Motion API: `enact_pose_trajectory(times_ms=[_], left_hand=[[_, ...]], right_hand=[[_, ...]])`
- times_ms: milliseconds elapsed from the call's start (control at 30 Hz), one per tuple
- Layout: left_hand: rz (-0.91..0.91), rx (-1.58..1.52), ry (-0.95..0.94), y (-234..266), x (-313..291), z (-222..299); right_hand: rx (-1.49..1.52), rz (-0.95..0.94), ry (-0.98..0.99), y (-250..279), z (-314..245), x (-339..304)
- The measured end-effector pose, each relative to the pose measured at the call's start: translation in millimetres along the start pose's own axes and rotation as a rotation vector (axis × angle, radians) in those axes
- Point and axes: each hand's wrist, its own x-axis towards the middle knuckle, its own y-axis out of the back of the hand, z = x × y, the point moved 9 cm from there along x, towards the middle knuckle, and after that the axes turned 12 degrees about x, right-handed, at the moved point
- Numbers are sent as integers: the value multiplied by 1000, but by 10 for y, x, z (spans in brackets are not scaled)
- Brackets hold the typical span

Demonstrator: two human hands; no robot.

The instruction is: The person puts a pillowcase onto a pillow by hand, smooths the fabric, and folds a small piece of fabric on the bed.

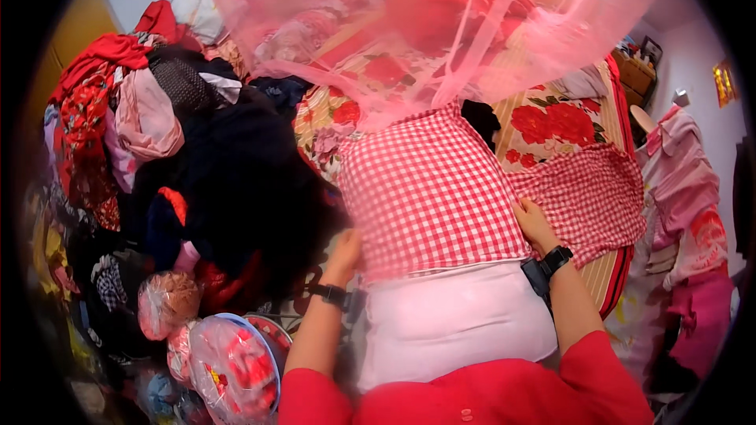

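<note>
A red-and-white checked pillowcase (429, 189) lies spread before me, its surface slightly puffed. My left hand (345, 253) is closed at its left edge, fingers partly blurred. On the opposite edge, my right hand (535, 227) grips the fabric between thumb and fingers. Smooth white cloth (461, 319) shows below the near hem, between my forearms; whether it is a pillow or clothing I cannot tell. A second red checked cloth (587, 197), rumpled, lies just right of my right hand. Sheer pink netting (409, 83) drapes over the far edge of the pillowcase.
The bed has a floral, striped mat (551, 122). A tall heap of clothes (146, 110) and dark fabric (236, 173) crowd the left. Plastic-wrapped bundles (236, 366) sit by a blue-rimmed tub (276, 370) at lower left. Pink garments (685, 173) hang at right.
</note>
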Motion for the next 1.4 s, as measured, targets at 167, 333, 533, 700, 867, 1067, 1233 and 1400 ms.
enact_pose_trajectory(times_ms=[167, 333, 533, 700, 867, 1067, 1233, 1400], left_hand=[[-270, -341, -67, -209, 45, -15], [-208, -141, -74, -128, 28, -361], [-64, 321, -218, 27, -253, -534], [-20, 297, -296, 63, -827, -277], [73, 424, -454, -19, -1173, 19], [50, 496, -473, -222, -1287, 90], [-152, 340, -600, -687, -1120, 1287], [-490, 100, -627, -1345, -1057, 2134]], right_hand=[[185, 7, 142, 9, -204, -119], [207, -65, 68, -70, -100, -135], [324, -11, 145, 99, -294, -636], [512, 76, 97, 304, -585, -1280], [299, 79, 67, 502, -402, -1561], [299, 88, 123, 632, -261, -1762], [542, 357, 158, 1026, -245, -1970], [764, 529, 170, 1573, 92, -2192]])
